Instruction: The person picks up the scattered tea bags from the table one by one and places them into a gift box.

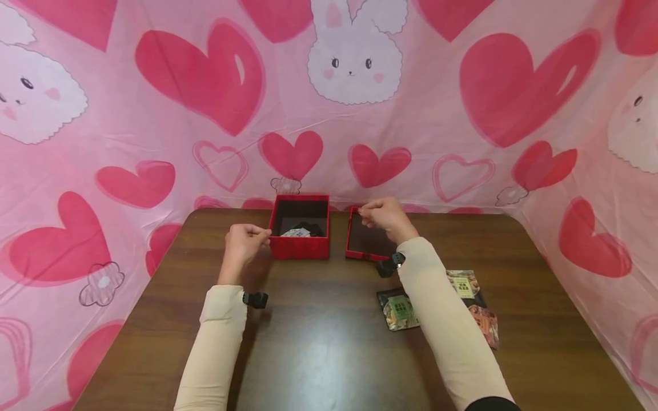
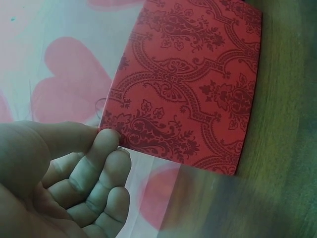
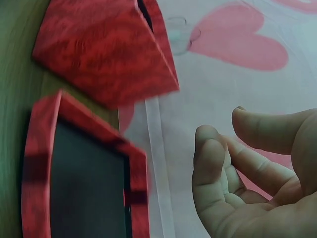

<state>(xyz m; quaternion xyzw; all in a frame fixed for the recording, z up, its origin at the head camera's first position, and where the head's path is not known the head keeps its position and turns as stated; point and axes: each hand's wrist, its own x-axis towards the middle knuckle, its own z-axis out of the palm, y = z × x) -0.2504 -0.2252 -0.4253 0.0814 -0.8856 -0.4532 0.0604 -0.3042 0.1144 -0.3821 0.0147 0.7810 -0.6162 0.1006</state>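
Observation:
A red patterned box (image 1: 300, 248) with a black inside stands upright near the back of the table. My left hand (image 1: 244, 248) pinches its left front rim corner between thumb and index finger, as the left wrist view shows on the box's red side (image 2: 190, 79). White and black items (image 1: 299, 231) lie in the box. To its right sits the shallow red lid (image 1: 362, 253), dark inside face up. My right hand (image 1: 385, 216) hovers over the lid's far part and hides some of it. Its thumb stands apart from loosely bent fingers (image 3: 210, 158), with nothing between them.
Food packets lie at the right of the brown wooden table (image 1: 319, 331): a green-labelled one (image 1: 398, 311), a yellow-labelled one (image 1: 466, 285) and an orange one (image 1: 485, 325). My right sleeve partly covers them. A pink heart-print cloth (image 1: 426, 114) hangs behind the table.

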